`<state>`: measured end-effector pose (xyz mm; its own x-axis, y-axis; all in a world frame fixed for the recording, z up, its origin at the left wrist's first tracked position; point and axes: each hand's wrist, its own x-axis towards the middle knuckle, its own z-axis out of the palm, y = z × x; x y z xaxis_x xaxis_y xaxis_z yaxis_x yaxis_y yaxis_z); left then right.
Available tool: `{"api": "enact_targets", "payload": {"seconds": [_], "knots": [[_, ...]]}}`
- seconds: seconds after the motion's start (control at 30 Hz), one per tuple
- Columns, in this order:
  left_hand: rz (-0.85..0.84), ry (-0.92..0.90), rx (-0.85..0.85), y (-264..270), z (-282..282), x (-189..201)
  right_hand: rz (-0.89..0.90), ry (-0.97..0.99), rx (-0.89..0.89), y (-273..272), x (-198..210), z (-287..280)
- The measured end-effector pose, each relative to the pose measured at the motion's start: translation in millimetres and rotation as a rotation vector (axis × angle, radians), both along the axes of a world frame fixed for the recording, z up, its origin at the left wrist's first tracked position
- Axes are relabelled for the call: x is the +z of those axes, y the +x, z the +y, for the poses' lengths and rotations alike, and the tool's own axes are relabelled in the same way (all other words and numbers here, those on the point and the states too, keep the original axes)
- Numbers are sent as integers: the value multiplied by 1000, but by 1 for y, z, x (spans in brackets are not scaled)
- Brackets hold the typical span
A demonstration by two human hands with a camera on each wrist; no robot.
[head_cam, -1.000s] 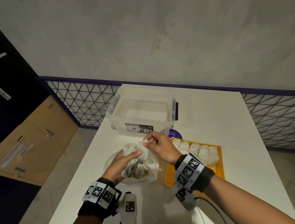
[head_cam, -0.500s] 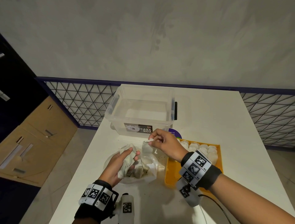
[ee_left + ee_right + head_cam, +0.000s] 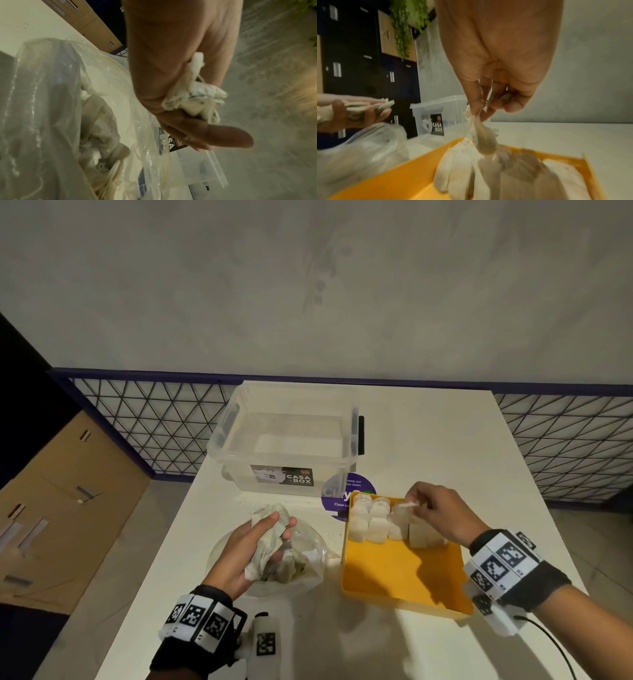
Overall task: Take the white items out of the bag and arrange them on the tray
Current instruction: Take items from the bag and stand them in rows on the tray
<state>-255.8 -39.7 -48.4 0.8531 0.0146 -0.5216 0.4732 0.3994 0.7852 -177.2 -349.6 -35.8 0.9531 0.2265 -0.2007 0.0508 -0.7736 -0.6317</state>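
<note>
A clear plastic bag [image 3: 308, 563] with several white items inside lies on the white table, left of the yellow tray [image 3: 394, 580]. My left hand [image 3: 253, 546] hovers over the bag and grips a bunch of crumpled white items [image 3: 267, 539] [image 3: 197, 92]. Several white items [image 3: 376, 522] stand in rows along the tray's far edge. My right hand [image 3: 416, 503] is above that far edge and pinches the top of one white item [image 3: 400, 513] [image 3: 481, 135], which hangs down onto the row.
An empty clear plastic box [image 3: 287, 440] labelled CASA BOX stands behind the bag and tray. A purple round sticker [image 3: 346, 494] lies between them. The table's left edge drops to the floor, with cardboard boxes [image 3: 68, 508] further left.
My right hand has carried one white item rightward from the bag to the tray's far row. My left hand stayed over the bag with its bunch.
</note>
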Motion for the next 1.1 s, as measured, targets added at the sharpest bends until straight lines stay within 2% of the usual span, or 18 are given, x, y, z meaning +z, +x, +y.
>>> {"api": "enact_targets", "payload": {"seconds": [0.17, 0.3, 0.53, 0.77, 0.9, 1.0, 1.1], "knots": [[18, 11, -25, 2, -3, -1, 106, -173, 69, -8, -36, 5], [30, -14, -36, 2, -4, 0, 37, -347, 111, -8, -52, 17], [67, 11, -45, 0, -10, 5, -109, -560, 99, -3, -59, 21], [100, 40, -42, 1, -17, 5, -212, -700, 152, -3, -42, 25], [114, 56, -58, 1, -21, 7, -257, -593, 139, -4, -17, 35], [92, 32, -100, 1, -25, 9, -284, -336, 166, -9, 6, 56], [32, 40, -164, -1, -30, 13, -216, -48, 249, -19, 27, 84]]}}
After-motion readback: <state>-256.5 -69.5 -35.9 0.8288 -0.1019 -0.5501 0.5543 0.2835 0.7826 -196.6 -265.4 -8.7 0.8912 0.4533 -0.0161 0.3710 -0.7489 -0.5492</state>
